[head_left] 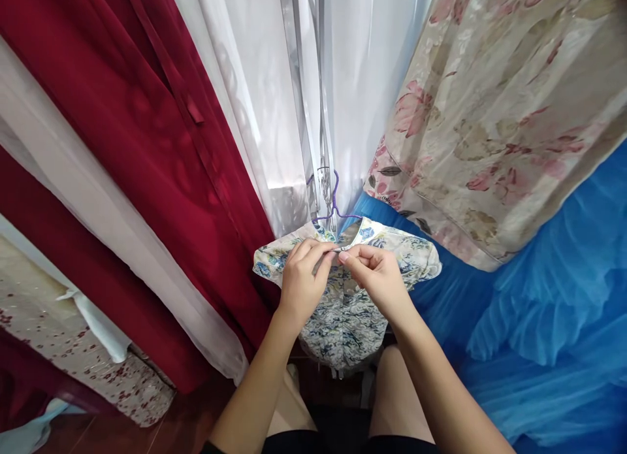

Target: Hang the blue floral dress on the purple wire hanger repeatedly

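A floral blouse (343, 323) with blue, green and cream print hangs in front of me on a purple hanger (335, 199). At the middle of its neckline, my left hand (307, 271) pinches the edge of the blouse between thumb and fingers. My right hand (375, 271) closes on the same neckline edge just beside it, thumb against forefinger. The fingertips of both hands nearly meet. Whatever small fastening may lie between them is too small to make out. Both short sleeves spread out to the sides.
Long red cloth (196, 179) and white cloth (259, 62) hang at the left and behind. A beige floral garment (470, 134) hangs at the right above blue ruffled fabric (543, 323). My knees and the dark tiled floor (122, 434) show below.
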{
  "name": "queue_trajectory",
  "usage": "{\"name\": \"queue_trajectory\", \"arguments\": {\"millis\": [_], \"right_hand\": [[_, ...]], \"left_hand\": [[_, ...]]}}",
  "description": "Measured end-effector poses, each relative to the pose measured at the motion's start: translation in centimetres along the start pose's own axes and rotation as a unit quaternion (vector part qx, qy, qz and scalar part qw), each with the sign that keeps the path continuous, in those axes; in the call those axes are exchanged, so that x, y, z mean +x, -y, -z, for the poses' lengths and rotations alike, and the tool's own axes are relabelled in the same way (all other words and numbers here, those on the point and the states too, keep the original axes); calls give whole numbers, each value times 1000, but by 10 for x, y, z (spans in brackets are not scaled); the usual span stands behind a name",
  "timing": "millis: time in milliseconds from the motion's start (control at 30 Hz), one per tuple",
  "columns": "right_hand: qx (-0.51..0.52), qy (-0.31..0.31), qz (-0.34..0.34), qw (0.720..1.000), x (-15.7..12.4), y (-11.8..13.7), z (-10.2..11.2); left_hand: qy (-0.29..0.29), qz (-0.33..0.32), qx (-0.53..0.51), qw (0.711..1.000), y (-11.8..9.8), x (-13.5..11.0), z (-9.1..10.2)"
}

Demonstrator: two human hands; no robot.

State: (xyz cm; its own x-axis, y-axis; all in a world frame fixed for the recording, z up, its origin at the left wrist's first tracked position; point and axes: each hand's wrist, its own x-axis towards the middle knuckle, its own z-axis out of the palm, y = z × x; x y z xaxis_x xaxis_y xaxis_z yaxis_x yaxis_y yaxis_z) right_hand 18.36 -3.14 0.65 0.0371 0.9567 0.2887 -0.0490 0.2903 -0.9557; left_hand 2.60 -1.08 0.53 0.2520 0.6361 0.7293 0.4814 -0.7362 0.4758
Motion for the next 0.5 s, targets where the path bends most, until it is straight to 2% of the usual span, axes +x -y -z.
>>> {"name": "queue_trajectory", "arguments": {"millis": [67, 100, 200, 300, 367, 400, 433, 467, 500], "right_hand": [[-2, -12, 13, 1000, 5, -10, -2], [-3, -20, 15, 1000, 7, -18, -3], [-20, -32, -6, 999, 7, -49, -5], [-39, -2, -43, 998, -5, -70, -5], [-42, 28, -57, 997, -15, -73, -4], [-42, 40, -57, 997, -20, -71, -4], [-42, 50, -55, 996, -23, -70, -5], [-39, 57, -52, 996, -26, -68, -6], [-31, 62, -51, 996, -28, -67, -8]], "left_hand": [[12, -21, 21, 1000, -6, 11, -2], [-2, -25, 24, 999, -8, 13, -3], [-111, -6, 17, 994, -3, 16, 0], [-245, 72, -27, 966, 33, 20, 16], [-323, 142, -121, 928, 70, 21, 26], [-363, 182, -193, 893, 89, 18, 28], [-390, 231, -287, 844, 106, 14, 28], [-395, 274, -373, 794, 121, 8, 25], [-377, 301, -417, 770, 132, 0, 19]]}}
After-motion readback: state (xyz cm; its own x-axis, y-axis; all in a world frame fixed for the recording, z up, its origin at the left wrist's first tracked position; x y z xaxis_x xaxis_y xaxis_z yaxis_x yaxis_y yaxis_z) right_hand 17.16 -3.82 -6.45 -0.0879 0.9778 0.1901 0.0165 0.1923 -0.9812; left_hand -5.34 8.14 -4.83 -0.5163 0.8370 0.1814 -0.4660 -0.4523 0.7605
